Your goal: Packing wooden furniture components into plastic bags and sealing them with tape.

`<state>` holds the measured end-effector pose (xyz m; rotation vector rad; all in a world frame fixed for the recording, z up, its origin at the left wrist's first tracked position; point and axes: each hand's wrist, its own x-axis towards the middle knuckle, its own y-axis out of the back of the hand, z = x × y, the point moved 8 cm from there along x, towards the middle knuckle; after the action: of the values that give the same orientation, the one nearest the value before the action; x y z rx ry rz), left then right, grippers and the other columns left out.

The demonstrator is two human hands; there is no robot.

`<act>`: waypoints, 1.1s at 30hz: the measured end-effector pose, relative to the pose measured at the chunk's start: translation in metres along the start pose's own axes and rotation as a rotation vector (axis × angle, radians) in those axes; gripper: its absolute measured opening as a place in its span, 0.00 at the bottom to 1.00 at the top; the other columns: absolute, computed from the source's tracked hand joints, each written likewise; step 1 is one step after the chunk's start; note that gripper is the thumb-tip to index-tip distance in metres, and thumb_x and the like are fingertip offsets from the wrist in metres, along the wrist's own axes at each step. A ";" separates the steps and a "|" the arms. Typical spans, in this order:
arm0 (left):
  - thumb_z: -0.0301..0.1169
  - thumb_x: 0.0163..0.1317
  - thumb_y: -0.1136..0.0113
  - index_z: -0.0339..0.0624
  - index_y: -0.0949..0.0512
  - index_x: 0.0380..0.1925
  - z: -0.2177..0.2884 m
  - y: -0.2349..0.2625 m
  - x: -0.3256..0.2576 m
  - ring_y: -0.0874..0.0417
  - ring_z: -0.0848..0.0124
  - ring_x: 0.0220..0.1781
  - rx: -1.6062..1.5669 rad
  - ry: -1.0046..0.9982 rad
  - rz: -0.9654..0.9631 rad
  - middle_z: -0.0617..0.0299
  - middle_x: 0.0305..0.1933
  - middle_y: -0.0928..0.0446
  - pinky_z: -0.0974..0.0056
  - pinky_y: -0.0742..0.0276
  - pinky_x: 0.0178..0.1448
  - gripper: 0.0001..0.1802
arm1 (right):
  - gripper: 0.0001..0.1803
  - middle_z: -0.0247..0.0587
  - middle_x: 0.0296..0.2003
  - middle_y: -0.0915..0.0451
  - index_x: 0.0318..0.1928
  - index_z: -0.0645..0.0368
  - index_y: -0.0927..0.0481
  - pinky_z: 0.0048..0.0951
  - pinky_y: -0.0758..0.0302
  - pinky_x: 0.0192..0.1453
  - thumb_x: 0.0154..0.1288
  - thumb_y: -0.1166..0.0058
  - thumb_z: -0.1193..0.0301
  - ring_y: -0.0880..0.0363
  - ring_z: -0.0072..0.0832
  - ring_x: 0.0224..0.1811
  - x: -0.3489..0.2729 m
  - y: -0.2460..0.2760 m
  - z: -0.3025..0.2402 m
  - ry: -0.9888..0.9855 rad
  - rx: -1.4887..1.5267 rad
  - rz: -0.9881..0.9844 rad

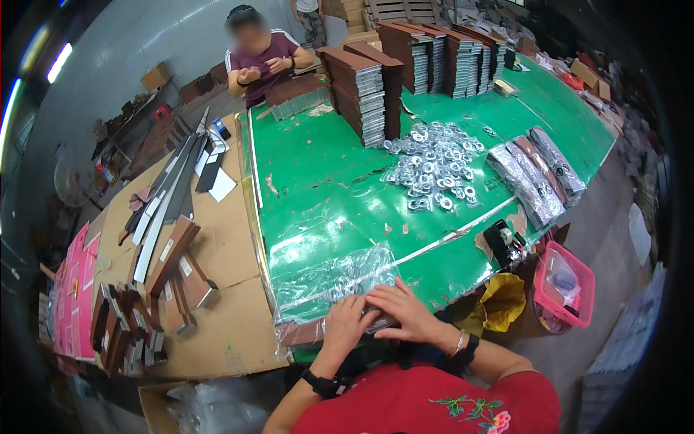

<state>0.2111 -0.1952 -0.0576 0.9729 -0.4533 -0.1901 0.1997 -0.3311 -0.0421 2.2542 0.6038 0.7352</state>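
A clear plastic bag (340, 273) lies spread at the near edge of the green table, with a long brown piece (300, 333) at its lower side. My left hand (348, 322) rests on the bag and the piece, fingers laid out flat. Close beside it, thumbs almost meeting, my right hand (405, 312) presses down on the piece's right end with its fingers stretched. Both palms hide part of the brown piece, and neither hand is wrapped around it.
Small bagged rings (437, 163) are heaped mid-table, near tall stacks of brown pieces (358, 94). Wrapped bundles (535, 177) and a black tape dispenser (502, 242) lie right, above a pink basket (567, 286). Brown pieces (173, 253) cover cardboard left. Another person (264, 61) works opposite.
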 end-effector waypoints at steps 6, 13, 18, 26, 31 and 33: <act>0.42 0.65 0.33 0.43 0.21 0.50 -0.006 -0.003 -0.001 0.17 0.52 0.47 -0.001 0.031 -0.043 0.55 0.44 0.19 0.52 0.22 0.48 0.20 | 0.46 0.44 0.73 0.31 0.74 0.58 0.33 0.60 0.48 0.82 0.59 0.31 0.55 0.35 0.43 0.77 -0.002 -0.014 0.001 -0.025 -0.154 0.043; 0.39 0.61 0.29 0.44 0.21 0.57 0.028 0.037 0.003 0.21 0.52 0.60 -0.122 -0.102 0.155 0.55 0.60 0.20 0.52 0.26 0.61 0.25 | 0.44 0.43 0.75 0.34 0.73 0.58 0.32 0.60 0.49 0.83 0.57 0.30 0.61 0.40 0.42 0.80 -0.003 -0.020 0.000 -0.052 -0.289 -0.085; 0.35 0.60 0.29 0.47 0.19 0.55 0.030 0.018 -0.004 0.20 0.55 0.57 -0.132 -0.070 0.052 0.58 0.55 0.21 0.54 0.25 0.59 0.23 | 0.44 0.42 0.76 0.35 0.71 0.58 0.31 0.61 0.50 0.83 0.53 0.29 0.63 0.40 0.43 0.80 -0.005 -0.020 0.002 -0.040 -0.260 -0.040; 0.29 0.56 0.27 0.47 0.19 0.54 0.018 0.017 -0.008 0.18 0.56 0.53 -0.157 -0.073 0.093 0.58 0.52 0.21 0.55 0.25 0.56 0.23 | 0.43 0.42 0.76 0.37 0.72 0.59 0.32 0.58 0.51 0.84 0.56 0.30 0.63 0.43 0.43 0.81 -0.004 -0.018 -0.003 -0.036 -0.270 -0.072; 0.28 0.56 0.28 0.48 0.18 0.53 0.018 0.019 -0.007 0.18 0.56 0.53 -0.179 -0.085 0.112 0.58 0.52 0.20 0.55 0.24 0.57 0.22 | 0.45 0.42 0.76 0.35 0.72 0.59 0.32 0.59 0.50 0.84 0.54 0.28 0.64 0.42 0.42 0.81 -0.004 -0.019 -0.001 -0.046 -0.252 -0.054; 0.28 0.56 0.28 0.48 0.17 0.53 0.017 0.019 -0.009 0.18 0.56 0.53 -0.182 -0.063 0.117 0.58 0.52 0.20 0.55 0.24 0.56 0.22 | 0.45 0.42 0.75 0.35 0.72 0.59 0.32 0.59 0.50 0.84 0.54 0.28 0.64 0.42 0.42 0.80 -0.002 -0.019 -0.001 -0.051 -0.264 -0.069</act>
<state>0.1945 -0.1942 -0.0360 0.7616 -0.5395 -0.1536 0.1936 -0.3195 -0.0560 1.9937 0.5244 0.6796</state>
